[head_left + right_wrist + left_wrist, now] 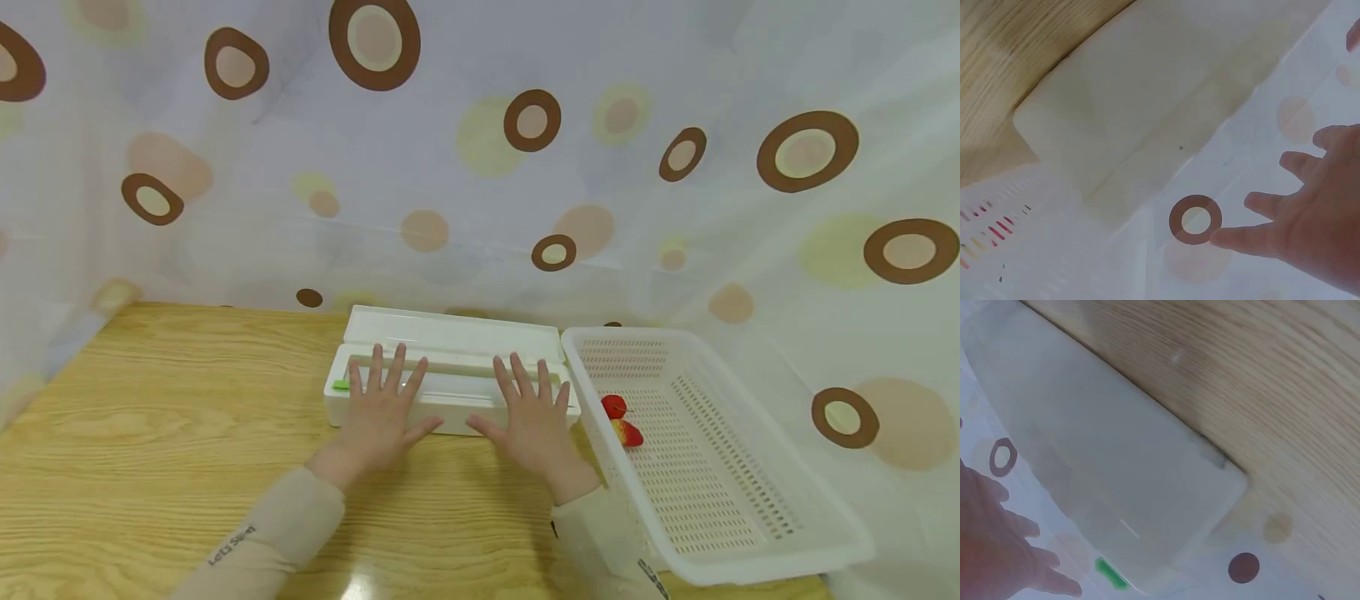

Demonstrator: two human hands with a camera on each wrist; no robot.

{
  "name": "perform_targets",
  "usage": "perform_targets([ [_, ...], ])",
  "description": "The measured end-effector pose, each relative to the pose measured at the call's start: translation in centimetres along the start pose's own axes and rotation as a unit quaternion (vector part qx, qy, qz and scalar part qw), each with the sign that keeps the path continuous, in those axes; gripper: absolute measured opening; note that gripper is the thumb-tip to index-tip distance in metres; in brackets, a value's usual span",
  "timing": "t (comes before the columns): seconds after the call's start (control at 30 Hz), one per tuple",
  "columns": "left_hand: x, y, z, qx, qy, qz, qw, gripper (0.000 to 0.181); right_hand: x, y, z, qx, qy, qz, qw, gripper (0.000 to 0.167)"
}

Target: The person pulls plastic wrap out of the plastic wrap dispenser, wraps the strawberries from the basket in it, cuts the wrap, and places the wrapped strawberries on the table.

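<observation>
A long white box [450,417] lies on the wooden table with its lid [453,332] raised at the back. Over the box's left part is my left hand [377,421], fingers spread and straight; my right hand [536,425] is spread the same way over the right part. Whether either hand touches the box cannot be told. A green piece [341,385] shows at the box's left end, and also a green piece [1111,574] in the left wrist view. The wrist views show the box's front side [1110,94], with the left hand [997,544] and right hand [1316,212] beyond it.
A white perforated basket [750,433] stands right of the box, nearly touching it. Inside, by its left wall, lie a red round item [613,406] and a red and yellow one [630,434]. Behind the table [187,375] hangs a patterned curtain [450,167].
</observation>
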State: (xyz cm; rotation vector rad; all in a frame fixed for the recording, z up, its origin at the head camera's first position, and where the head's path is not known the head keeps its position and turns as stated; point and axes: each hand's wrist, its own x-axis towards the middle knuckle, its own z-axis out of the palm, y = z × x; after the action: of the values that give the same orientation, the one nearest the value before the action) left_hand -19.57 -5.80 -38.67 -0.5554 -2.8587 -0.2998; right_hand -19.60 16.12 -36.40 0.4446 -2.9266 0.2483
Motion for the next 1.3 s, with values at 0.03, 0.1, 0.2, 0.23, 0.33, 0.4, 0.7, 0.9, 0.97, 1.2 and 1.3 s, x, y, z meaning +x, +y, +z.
perform_targets([
  [0.03, 0.0, -0.2, 0.1, 0.004, 0.001, 0.0, 1.0, 0.077, 0.1, 0.3, -0.1, -0.005, 0.007, 0.001, 1.0, 0.083],
  [0.1, 0.0, -0.8, 0.1, 0.012, 0.005, -0.002, 0.9999, 0.075, 0.2, 0.8, -0.2, -0.028, 0.027, -0.003, 0.9992, 0.075],
  [0.2, 0.0, -1.9, 0.0, 0.023, 0.016, -0.008, 0.9996, 0.071, 0.4, 1.4, -0.6, -0.061, 0.044, 0.004, 0.9972, 0.056],
  [0.23, 0.0, -2.3, 0.0, 0.028, 0.02, -0.011, 0.9993, 0.07, 0.4, 1.5, -0.7, -0.069, 0.046, 0.007, 0.9965, 0.049],
  [0.33, -0.2, -3.5, -0.3, 0.031, 0.035, -0.012, 0.9988, 0.06, 0.6, 1.8, -1.1, -0.084, 0.055, 0.028, 0.9945, 0.032],
  [0.4, -0.4, -4.4, -0.5, 0.034, 0.05, -0.007, 0.9981, 0.05, 0.7, 1.9, -1.3, -0.086, 0.051, 0.056, 0.9934, 0.027],
  [0.7, -1.2, -6.0, -0.4, 0.021, 0.11, 0.036, 0.9931, 0.017, 1.4, 3.0, -1.4, -0.077, -0.053, 0.156, 0.9833, 0.03],
  [0.9, -1.2, -6.2, -0.1, 0.024, 0.126, 0.04, 0.9909, 0.012, 1.4, 3.3, -1.8, -0.065, -0.073, 0.166, 0.9813, 0.031],
  [0.97, -1.1, -6.2, -0.1, 0.023, 0.132, 0.042, 0.9901, 0.011, 1.4, 3.4, -1.8, -0.056, -0.074, 0.162, 0.9824, 0.031],
  [1.2, -0.9, -6.4, -0.3, 0.018, 0.143, 0.052, 0.9882, 0.007, 1.5, 3.7, -2.0, -0.033, -0.077, 0.153, 0.9847, 0.028],
  [1.3, -0.6, -6.5, -0.5, 0.024, 0.15, 0.058, 0.9866, 0.005, 1.6, 3.8, -2.1, -0.022, -0.074, 0.154, 0.9851, 0.026],
])
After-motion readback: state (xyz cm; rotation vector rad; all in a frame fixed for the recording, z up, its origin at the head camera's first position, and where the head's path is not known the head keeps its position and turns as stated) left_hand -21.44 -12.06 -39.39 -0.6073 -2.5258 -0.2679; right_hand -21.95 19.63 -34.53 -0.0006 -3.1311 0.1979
